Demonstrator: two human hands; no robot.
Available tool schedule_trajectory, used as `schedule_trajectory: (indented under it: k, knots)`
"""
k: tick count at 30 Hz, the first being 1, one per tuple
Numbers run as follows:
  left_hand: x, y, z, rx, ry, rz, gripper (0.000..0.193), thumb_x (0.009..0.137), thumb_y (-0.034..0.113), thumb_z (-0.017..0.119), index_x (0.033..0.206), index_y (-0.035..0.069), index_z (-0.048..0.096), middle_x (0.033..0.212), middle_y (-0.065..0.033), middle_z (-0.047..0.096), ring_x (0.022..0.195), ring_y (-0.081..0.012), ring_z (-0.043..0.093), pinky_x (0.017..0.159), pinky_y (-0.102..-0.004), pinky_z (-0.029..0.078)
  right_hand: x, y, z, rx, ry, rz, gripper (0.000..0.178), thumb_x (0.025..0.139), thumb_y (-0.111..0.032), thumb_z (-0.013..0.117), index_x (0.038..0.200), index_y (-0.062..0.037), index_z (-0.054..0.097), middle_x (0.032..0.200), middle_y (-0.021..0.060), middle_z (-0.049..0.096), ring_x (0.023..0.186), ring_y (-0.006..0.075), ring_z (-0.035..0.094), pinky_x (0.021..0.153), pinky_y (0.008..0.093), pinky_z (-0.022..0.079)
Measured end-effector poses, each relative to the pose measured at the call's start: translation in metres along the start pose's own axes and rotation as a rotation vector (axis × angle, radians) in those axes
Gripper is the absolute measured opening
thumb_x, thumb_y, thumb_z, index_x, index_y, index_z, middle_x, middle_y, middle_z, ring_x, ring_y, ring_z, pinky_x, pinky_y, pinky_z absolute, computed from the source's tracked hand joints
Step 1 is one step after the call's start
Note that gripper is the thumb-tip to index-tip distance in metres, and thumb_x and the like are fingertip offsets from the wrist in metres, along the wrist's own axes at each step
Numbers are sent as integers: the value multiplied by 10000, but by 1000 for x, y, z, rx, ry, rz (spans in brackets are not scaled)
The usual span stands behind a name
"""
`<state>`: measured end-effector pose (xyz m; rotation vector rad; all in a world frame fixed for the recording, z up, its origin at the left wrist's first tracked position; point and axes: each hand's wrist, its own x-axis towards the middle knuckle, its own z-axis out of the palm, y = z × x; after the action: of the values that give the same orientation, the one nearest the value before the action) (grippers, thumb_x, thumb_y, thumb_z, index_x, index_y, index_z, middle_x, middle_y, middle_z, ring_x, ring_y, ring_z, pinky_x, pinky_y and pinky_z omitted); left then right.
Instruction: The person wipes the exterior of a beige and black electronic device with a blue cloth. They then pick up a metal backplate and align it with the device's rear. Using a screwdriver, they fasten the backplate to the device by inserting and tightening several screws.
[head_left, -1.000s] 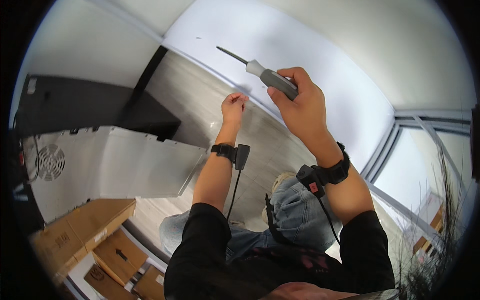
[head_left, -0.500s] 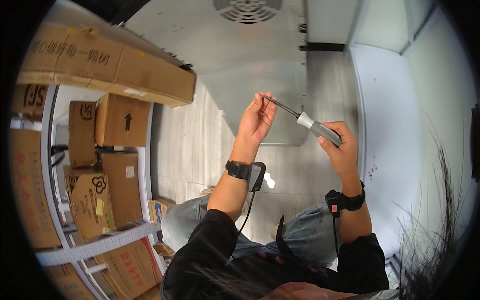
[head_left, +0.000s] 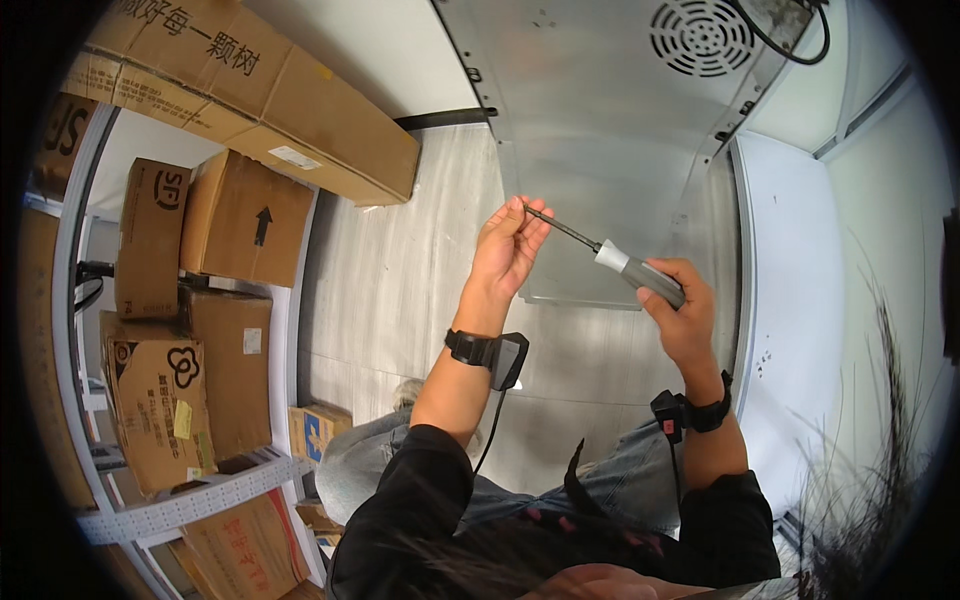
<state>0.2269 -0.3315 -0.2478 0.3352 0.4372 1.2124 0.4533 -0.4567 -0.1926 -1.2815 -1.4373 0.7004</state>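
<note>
My right hand [head_left: 683, 308] is wrapped round the grey handle of a screwdriver [head_left: 625, 263], whose dark shaft points up and to the left. The tip of the shaft ends at the fingertips of my left hand [head_left: 507, 250]. Palm up, that hand pinches thumb and fingertips together at the tip; anything small between them is too small to make out. Beyond both hands, and apart from them, stands a large grey metal housing [head_left: 590, 130] with a round slotted vent [head_left: 703, 37].
On the left, a metal shelf rack [head_left: 200, 503] holds several cardboard boxes [head_left: 245, 222], with a long carton [head_left: 300, 130] on top. A white ledge [head_left: 790, 300] runs along the right. A black cable [head_left: 825, 40] hangs by the vent. Pale wood-look flooring [head_left: 400, 260] lies below.
My view has turned, so the metal housing and its vent appear farther right and the cable shows. Both hands and the screwdriver keep nearly the same pose, tip at the left fingertips.
</note>
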Motion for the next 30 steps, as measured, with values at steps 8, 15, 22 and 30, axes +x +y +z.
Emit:
schedule_trajectory:
  k: [8,15,22,30]
  knots:
    - [9,82,-15,93,-84,-114,163,1020,140,494,1030,-2,575,1046,-144,657,953,-230,678,812,-299,607,6,-55,75,153,168,320,227,826,-69,707,1038,-6,651,894,13,643,808,86,559,720,231,440]
    - [21,120,-22,204,-125,-238,151,1007,156,528,1001,17,586,1029,-127,668,958,-237,683,807,-285,611,-6,-94,140,-104,369,161,233,801,-51,725,1019,-19,648,816,46,647,644,123,572,611,253,461]
    - [49,151,6,220,-271,-441,167,1003,199,545,1009,39,597,1006,-98,685,909,-223,690,764,-300,603,-4,-138,176,-698,442,-220,345,701,-33,772,1023,-54,651,723,94,552,567,267,562,482,349,430]
    - [65,151,18,61,-361,-539,154,986,226,581,1017,81,621,968,-52,706,872,-218,690,722,-294,583,-4,-141,199,-681,510,-167,372,737,-70,774,1076,-47,622,789,106,572,597,284,580,507,360,453]
